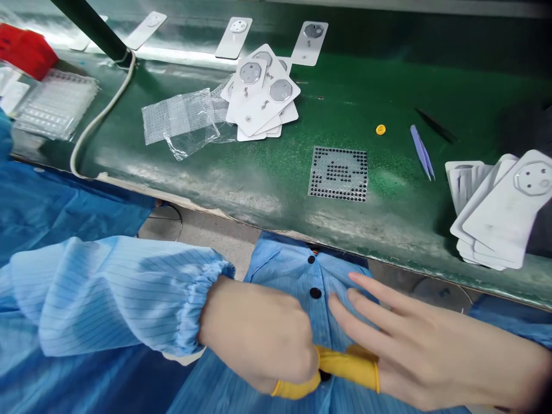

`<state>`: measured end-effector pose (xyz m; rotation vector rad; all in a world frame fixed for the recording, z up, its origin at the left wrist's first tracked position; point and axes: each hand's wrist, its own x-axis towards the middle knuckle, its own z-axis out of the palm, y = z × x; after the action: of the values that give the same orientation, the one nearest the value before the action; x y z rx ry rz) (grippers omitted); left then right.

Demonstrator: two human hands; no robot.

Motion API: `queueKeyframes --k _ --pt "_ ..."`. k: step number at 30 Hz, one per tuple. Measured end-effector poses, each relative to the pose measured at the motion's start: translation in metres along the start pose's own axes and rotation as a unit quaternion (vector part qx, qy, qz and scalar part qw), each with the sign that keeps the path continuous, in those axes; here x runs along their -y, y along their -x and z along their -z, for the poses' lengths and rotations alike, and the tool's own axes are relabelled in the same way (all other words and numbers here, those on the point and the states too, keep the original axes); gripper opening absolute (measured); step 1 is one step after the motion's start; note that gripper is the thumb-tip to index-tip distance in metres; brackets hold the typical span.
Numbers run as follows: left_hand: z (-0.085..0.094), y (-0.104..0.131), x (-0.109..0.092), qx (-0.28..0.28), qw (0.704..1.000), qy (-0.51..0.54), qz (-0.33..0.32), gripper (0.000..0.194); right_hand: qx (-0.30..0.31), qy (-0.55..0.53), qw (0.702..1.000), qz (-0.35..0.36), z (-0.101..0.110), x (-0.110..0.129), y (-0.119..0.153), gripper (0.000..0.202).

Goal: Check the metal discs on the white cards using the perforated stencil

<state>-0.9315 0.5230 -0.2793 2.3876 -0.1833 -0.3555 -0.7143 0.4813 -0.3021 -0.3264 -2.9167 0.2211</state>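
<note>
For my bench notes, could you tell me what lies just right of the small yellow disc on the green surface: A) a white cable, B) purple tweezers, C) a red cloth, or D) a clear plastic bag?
B: the purple tweezers lie just right of the small yellow disc on the green surface.

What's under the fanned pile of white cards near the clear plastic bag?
More white cards, overlapping, on the green table; the clear bag's edge meets them. Anything beneath the stack is hidden.

The right hand (pixel 431 351) is cut off at the 4 o'clock edge, so its wrist cannot be seen. The left hand (pixel 259 339) hides its own fingertips. At 9 o'clock a tray (pixel 56 103) looks blurry.
</note>
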Motion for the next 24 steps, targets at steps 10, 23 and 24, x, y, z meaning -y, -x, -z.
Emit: queueKeyframes --k 10,23,24 --pt "-0.022 0.004 0.007 -0.201 0.976 -0.011 0.077 0.006 0.001 0.066 0.998 0.018 -0.007 -0.001 -0.006 0.014" --pt "-0.023 0.011 -0.001 -0.173 0.984 -0.035 0.018 0.016 -0.006 0.041 0.999 0.025 -0.011 0.008 -0.007 0.014" --pt "-0.020 0.013 -0.001 -0.165 0.986 -0.018 0.022 0.017 -0.010 0.031 0.999 0.017 -0.011 0.008 -0.006 0.016"
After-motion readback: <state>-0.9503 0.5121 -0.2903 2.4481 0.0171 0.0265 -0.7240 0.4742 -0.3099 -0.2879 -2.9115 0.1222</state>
